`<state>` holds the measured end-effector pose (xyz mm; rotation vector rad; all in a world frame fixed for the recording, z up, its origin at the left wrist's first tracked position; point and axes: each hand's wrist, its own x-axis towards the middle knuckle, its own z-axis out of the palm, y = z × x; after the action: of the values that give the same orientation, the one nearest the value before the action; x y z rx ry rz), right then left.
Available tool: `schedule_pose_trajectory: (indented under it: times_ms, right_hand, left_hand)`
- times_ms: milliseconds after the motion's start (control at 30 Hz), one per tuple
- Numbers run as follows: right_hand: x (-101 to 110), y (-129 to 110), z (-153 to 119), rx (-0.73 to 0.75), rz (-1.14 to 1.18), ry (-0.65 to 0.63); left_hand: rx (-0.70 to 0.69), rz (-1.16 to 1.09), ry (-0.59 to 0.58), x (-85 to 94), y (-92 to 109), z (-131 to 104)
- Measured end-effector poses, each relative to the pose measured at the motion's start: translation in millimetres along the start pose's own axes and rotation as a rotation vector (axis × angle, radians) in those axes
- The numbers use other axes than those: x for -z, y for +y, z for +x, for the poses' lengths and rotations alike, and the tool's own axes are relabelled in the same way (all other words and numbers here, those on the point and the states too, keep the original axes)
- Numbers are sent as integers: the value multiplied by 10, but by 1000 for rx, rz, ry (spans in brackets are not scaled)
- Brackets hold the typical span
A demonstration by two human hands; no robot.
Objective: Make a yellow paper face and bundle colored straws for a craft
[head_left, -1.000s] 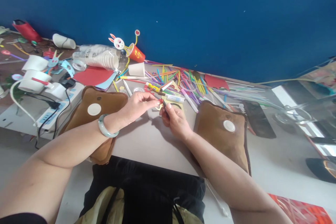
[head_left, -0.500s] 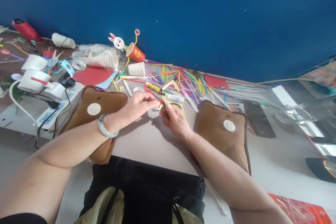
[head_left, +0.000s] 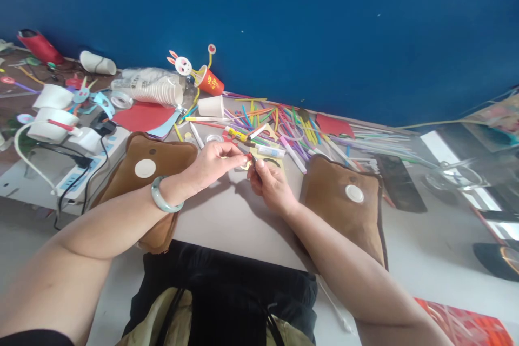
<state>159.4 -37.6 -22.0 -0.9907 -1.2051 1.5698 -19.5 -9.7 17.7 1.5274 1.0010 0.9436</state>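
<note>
My left hand [head_left: 217, 164], with a pale jade-coloured bangle on its wrist, pinches a small red piece of paper [head_left: 248, 158] between thumb and forefinger. My right hand [head_left: 271, 183] is closed round small dark scissors [head_left: 254, 160], mostly hidden by its fingers. Their tip meets the red piece just above the table edge side of the work. Behind the hands lie a glue stick [head_left: 270, 151], a yellow marker [head_left: 237, 134], a pink-capped marker [head_left: 293, 155] and scraps of yellowish paper [head_left: 279, 165].
Brown plush cushions [head_left: 162, 154] [head_left: 343, 211] flank my arms. Behind are loose coloured sticks [head_left: 259, 113], a white paper cup [head_left: 211, 106], bagged cups [head_left: 150, 86] and a red cup [head_left: 211, 82] with a rabbit figure. A power strip [head_left: 97, 165] with cables lies left; a black phone-like slab [head_left: 399, 184] right.
</note>
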Motion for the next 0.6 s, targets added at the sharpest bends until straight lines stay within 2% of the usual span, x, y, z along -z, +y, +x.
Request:
schedule_pose_trajectory:
  times_ms: [600]
  right_hand:
    - [-9, -21, -2, -11, -52, 16]
  left_hand:
    - [-94, 122, 66, -2, 70, -4]
